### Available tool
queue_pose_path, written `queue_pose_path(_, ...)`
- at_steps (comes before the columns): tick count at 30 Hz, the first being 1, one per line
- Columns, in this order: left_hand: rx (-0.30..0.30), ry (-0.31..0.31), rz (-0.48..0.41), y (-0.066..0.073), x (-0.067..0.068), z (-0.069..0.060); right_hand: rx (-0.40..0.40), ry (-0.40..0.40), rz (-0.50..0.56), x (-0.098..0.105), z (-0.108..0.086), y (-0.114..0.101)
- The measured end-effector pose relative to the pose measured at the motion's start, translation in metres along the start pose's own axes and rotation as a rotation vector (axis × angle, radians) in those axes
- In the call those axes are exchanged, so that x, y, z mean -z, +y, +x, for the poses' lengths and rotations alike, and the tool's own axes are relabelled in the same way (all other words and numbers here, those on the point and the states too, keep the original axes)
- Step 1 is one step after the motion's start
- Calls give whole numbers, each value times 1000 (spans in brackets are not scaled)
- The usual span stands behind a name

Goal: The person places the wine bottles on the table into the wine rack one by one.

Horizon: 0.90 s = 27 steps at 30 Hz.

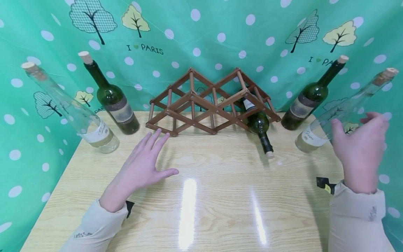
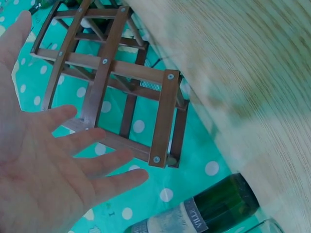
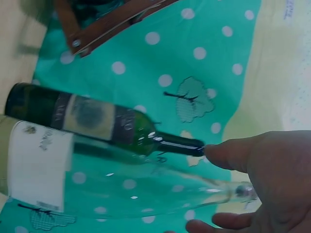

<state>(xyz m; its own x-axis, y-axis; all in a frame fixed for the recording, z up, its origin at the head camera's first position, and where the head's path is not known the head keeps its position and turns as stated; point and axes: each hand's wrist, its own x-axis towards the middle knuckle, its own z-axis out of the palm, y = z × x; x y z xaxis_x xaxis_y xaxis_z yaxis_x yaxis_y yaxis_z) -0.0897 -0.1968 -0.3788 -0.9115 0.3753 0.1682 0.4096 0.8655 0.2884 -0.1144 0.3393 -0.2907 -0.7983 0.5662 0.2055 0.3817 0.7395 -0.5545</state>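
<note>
A brown wooden lattice wine rack (image 1: 192, 113) stands at the back of the table, and a dark green wine bottle (image 1: 259, 122) lies in its right part, corked neck toward the front. Just in front of the rack's left end, my left hand (image 1: 143, 164) is spread with nothing in it; whether its fingertips touch the rack I cannot tell. My right hand (image 1: 362, 150) is by the clear glass bottle (image 1: 333, 112) on the right, thumb apart from the loosely bent fingers. In the right wrist view, that clear bottle (image 3: 136, 189) shows beside the hand, not gripped.
Upright corked green bottles stand left (image 1: 118, 105) and right (image 1: 306, 99) of the rack. Another clear bottle (image 1: 91, 122) is at the far left. Behind the wooden table (image 1: 220, 196) hangs a green dotted cloth (image 1: 207, 35).
</note>
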Motion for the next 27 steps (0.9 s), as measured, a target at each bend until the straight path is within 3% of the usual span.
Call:
queue_pose_path(8, -13, 1, -13, 0, 0, 1, -36, -33, 60, -15, 20, 16)
queue_pose_path(17, -2, -21, -32, 2, 1, 2, -42, -171, 140, -23, 35, 28)
queue_pose_path(27, -23, -16, -60, 3, 2, 3, -3, -177, 130, -34, 42, 38)
